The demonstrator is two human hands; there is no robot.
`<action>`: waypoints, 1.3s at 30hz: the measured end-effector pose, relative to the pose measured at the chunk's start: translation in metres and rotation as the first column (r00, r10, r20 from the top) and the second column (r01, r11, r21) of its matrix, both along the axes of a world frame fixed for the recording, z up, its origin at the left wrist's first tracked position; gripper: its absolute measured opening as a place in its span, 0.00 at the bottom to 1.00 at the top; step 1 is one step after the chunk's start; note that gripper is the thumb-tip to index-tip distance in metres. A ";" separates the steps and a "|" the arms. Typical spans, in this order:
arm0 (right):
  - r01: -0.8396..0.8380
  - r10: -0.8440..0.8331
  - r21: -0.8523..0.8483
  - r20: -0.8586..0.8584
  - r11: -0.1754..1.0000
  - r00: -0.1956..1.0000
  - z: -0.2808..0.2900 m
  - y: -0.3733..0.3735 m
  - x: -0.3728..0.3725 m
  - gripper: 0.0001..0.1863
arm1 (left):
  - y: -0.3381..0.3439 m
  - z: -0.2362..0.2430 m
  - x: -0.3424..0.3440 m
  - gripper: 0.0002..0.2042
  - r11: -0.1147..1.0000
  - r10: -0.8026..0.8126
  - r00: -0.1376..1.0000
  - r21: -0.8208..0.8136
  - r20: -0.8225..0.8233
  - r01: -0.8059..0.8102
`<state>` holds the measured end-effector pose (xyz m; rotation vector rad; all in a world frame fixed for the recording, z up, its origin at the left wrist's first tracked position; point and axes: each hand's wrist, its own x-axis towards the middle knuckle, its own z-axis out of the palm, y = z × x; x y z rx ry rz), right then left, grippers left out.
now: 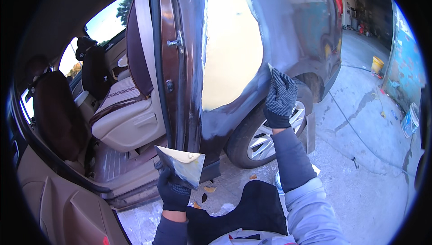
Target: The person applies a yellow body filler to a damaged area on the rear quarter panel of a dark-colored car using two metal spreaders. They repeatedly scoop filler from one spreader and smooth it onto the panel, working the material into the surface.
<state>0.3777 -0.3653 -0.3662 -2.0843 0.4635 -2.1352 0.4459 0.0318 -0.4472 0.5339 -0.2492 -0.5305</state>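
Observation:
My left hand (174, 192), in a dark glove, grips a flat putty board (185, 172) with pale yellow body filler (182, 156) along its upper edge. In a dotted dark glove, my right hand (281, 99) pinches a thin spreader (270, 66); only a small pale corner of it shows past the fingers. That hand is raised just right of a large smooth yellow filler patch (231, 42) on the car's rear side panel (281, 24). Grey, sanded-looking paint surrounds the patch.
Left of the panel is the open rear doorway, with a beige seat (128, 114) inside and the door (58, 209) swung out. Below my right hand is the rear wheel (270, 141). A yellow bucket (377, 64), a white-and-blue bucket (410, 120) and a thin hose (360, 132) are on the concrete.

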 end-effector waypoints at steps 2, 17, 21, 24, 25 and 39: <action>0.057 -0.057 0.013 0.023 0.998 0.998 -0.001 -0.002 0.009 0.21 | 0.003 -0.001 0.000 0.26 1.000 0.021 0.997 0.017 -0.069 -0.020; -0.115 0.115 0.104 0.006 0.988 0.993 -0.036 0.059 0.027 0.21 | 0.002 -0.012 0.005 0.28 1.000 0.004 0.996 0.027 -0.090 -0.002; -0.148 0.149 0.113 -0.007 0.983 0.989 -0.038 0.071 0.028 0.21 | 0.002 -0.014 0.008 0.28 1.000 -0.029 0.998 0.009 -0.060 0.030; -0.169 0.168 0.093 0.017 0.981 0.986 -0.042 0.077 0.034 0.20 | 0.002 -0.018 0.011 0.27 1.000 -0.019 0.997 0.021 -0.078 0.020; -0.179 0.177 0.080 0.032 0.981 0.984 -0.043 0.080 0.036 0.20 | 0.002 -0.019 0.011 0.27 1.000 -0.012 0.994 0.017 -0.108 0.014; -0.249 0.252 0.089 -0.028 0.964 0.967 -0.077 0.156 0.062 0.32 | 0.008 -0.021 0.017 0.28 1.000 -0.016 0.995 -0.004 -0.095 0.016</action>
